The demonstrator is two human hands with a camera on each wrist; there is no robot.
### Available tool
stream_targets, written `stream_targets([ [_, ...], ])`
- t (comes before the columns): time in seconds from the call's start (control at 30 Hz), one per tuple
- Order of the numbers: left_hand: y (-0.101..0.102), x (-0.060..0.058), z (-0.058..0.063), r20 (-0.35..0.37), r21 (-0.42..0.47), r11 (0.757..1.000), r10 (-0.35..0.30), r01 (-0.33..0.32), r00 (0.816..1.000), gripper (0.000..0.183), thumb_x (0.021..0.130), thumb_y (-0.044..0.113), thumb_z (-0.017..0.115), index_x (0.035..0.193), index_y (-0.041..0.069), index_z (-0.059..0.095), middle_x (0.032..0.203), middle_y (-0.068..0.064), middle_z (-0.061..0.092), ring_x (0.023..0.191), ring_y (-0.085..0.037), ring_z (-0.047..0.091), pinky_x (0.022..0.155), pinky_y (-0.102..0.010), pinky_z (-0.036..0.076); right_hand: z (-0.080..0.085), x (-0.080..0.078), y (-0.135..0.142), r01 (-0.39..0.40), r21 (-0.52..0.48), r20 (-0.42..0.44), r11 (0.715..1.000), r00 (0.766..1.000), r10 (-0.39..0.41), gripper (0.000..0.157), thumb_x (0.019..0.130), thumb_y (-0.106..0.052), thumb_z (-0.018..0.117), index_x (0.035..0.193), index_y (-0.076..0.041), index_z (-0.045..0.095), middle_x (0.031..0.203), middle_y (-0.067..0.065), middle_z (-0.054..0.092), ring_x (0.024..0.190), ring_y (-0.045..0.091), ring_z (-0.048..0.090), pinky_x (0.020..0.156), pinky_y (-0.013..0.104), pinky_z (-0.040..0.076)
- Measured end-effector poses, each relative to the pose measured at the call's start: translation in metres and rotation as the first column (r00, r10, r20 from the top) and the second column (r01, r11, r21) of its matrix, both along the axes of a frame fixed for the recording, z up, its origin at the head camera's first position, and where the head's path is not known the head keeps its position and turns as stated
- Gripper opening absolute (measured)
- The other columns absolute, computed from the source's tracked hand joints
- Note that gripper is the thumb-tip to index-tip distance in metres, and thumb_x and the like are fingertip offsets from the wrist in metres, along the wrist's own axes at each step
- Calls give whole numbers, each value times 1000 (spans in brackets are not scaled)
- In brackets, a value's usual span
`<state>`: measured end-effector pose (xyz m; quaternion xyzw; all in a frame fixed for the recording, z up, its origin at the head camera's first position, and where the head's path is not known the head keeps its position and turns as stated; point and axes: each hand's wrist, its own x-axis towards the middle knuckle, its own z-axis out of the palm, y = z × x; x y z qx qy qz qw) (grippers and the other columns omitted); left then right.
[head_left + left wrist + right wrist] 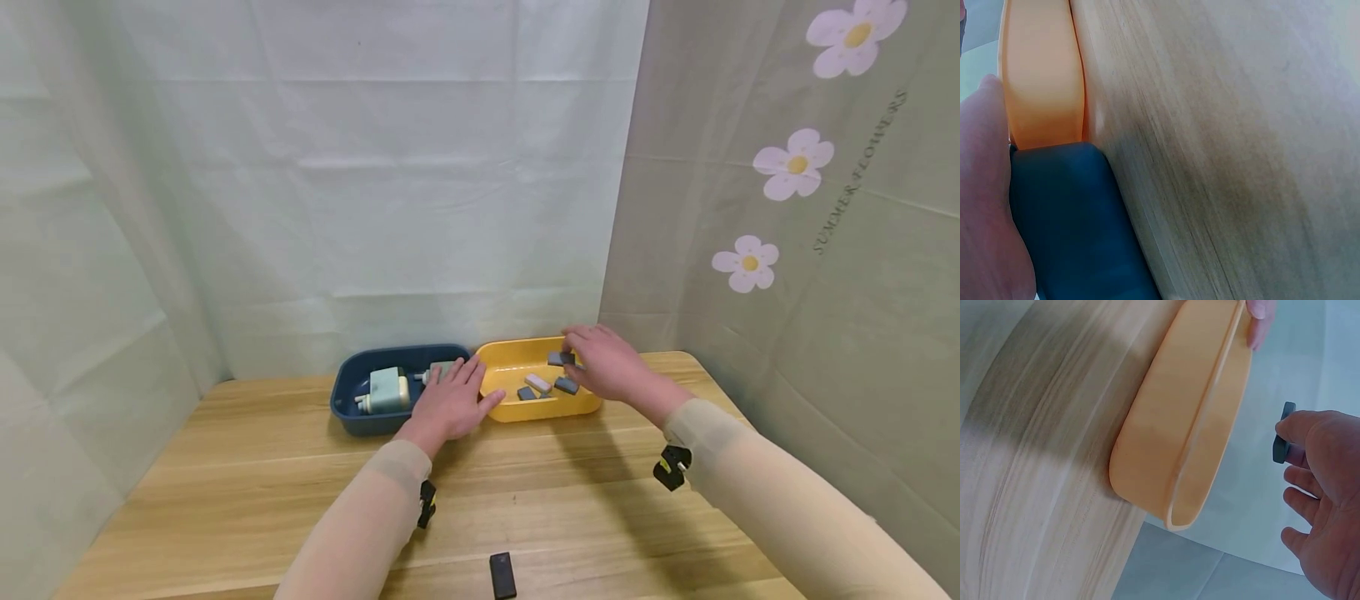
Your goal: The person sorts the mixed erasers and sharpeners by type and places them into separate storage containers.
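Observation:
My right hand [611, 367] pinches a small dark grey block [1281, 447] between thumb and index finger, above the yellow bin [540, 412]. Its other fingers are loosely bent in the right wrist view. Inside that bin lie a pale pinkish block [537, 382] and several grey blocks, one of them [566, 385] just below the right hand. My left hand [448, 406] has its fingers spread and straight, lying over the adjoining rims of the navy bin [367, 426] and the yellow bin. A light blue and cream boxy object [387, 391] lies in the navy bin, beside a grey-green one [441, 367] partly hidden by the left fingers.
Both bins stand side by side at the back of the wooden table [262, 467], near a pale curtain [405, 183]. Close to the front edge lies a black oblong thing [502, 575]. A flower-printed curtain [825, 333] hangs along the right side.

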<state>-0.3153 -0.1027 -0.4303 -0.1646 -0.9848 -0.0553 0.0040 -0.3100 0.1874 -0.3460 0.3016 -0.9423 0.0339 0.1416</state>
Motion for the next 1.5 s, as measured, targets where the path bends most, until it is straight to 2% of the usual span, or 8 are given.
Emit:
stream_targets([
  [0.17,1,1,1,0,0,1000,1,-1,1000,90,112,76,24,177,13,27,185,-5,17,169,-33,17,134,-62,7,1,-4,1,23,14,11,1000,1000,-23,22,102,-17,81,117,-3,72,150,22,65,134,42,65,121,67,41],
  [0.5,2,2,2,4,-9,1000,7,-7,1000,91,111,77,24,177,15,26,185,-4,16,169,-33,16,135,-62,7,-2,-15,-1,50,18,42,999,998,-50,24,105,-18,77,122,-3,73,151,22,64,136,44,63,122,65,40],
  [0.7,0,-2,0,14,-7,1000,-1,1,1000,91,111,77,23,178,15,25,185,-3,15,169,-32,15,134,-62,6,-3,-22,-6,67,15,60,998,996,-68,24,105,-19,75,123,-3,72,151,22,64,135,45,63,122,64,40],
  [1.07,-2,-9,1,-4,-11,1000,-15,15,1000,90,112,76,24,177,15,27,184,-4,18,169,-33,17,135,-61,8,-5,-33,-12,87,24,58,996,994,-88,22,106,-19,75,121,-3,71,139,18,69,126,40,67,115,59,48],
  [1.33,-6,-17,1,-6,-4,1000,-31,31,1000,90,112,76,24,177,14,27,184,-4,18,169,-33,17,135,-61,8,-8,-43,-17,113,24,73,993,991,-114,20,106,-17,74,120,-3,71,139,18,69,126,40,67,115,57,48],
  [1.5,-8,-20,1,-6,-9,999,-39,38,999,90,112,76,23,177,15,27,184,-3,18,169,-32,17,135,-61,8,-10,-49,-21,137,20,80,990,987,-138,18,106,-18,75,117,-4,70,124,13,72,119,36,68,114,56,48],
])
